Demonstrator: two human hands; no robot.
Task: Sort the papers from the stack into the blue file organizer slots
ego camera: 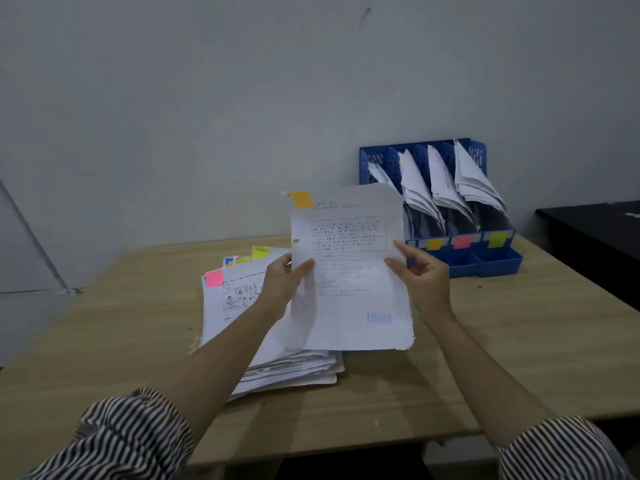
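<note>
I hold a printed white sheet [349, 271] with an orange sticky tab [301, 199] at its top left corner, upright above the table. My left hand [282, 285] pinches its left edge and my right hand [424, 277] pinches its right edge. Below it lies the stack of papers [242, 327], several with pink, yellow and blue tabs. The blue file organizer [465, 261] stands at the back right, its slots holding leaning papers, with yellow, pink and green labels along its front.
The wooden table [485, 358] ends near my striped sleeves at the front. A black surface [595, 230] adjoins the table at the far right. A grey wall stands directly behind the organizer.
</note>
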